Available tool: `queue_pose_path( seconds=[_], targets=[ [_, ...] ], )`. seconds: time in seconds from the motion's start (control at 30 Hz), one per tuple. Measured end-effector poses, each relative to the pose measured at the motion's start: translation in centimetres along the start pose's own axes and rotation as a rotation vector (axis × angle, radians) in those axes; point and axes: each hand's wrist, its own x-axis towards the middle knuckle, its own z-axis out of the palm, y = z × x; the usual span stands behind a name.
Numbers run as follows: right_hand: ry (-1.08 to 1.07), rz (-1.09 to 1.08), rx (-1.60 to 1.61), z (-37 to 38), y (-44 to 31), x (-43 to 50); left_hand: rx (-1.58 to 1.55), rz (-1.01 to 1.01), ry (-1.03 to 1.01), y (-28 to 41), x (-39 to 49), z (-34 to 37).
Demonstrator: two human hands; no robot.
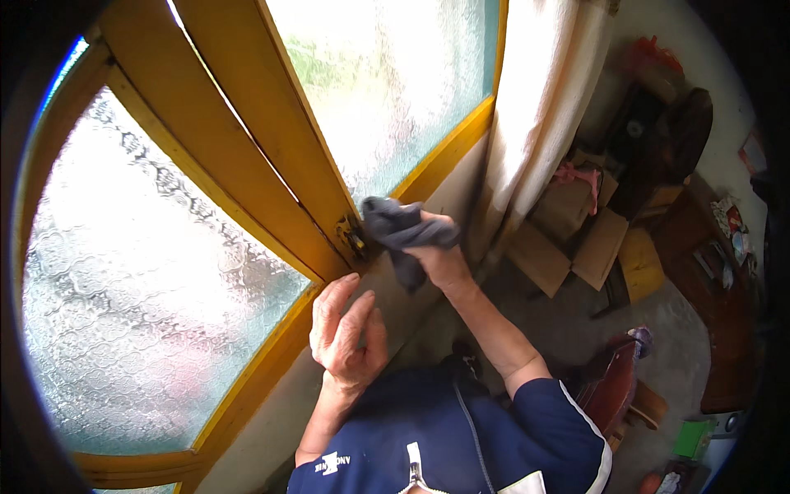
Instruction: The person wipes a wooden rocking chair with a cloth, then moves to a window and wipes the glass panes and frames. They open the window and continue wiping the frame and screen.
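Note:
My right hand point(441, 253) grips a dark grey cloth point(401, 225), which hangs down below the fingers beside the window's metal latch point(350, 236). My left hand point(349, 330) is raised with bent, spread fingers and holds nothing; it is just below the latch, in front of the yellow wooden frame point(290, 302). Patterned glass fills the left pane point(154, 278). Behind the cloth, to the upper right, is another textured glass pane point(395, 92). Bright light comes through both panes.
A pale curtain point(531, 92) hangs right of the window. Beyond it on the floor stands an open cardboard box point(561, 210) with a pink tie. A dark red wooden chair point(614, 395) is at the lower right, and a brown wooden cabinet point(728, 333) stands farther right.

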Motion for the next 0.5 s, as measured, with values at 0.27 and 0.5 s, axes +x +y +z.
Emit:
queue_pose_path(
  seconds=[0.27, 0.5],
  targets=[
    [0.673, -0.033, 0.695, -8.7, -1.5, 7.8, -0.04, 0.068, 0.045, 1.0, 0.6, 2.0],
    [0.834, -0.295, 0.19, -12.9, 0.8, 12.6, -0.055, 0.126, 0.005, 1.5, 1.7, 6.7]
  ],
)
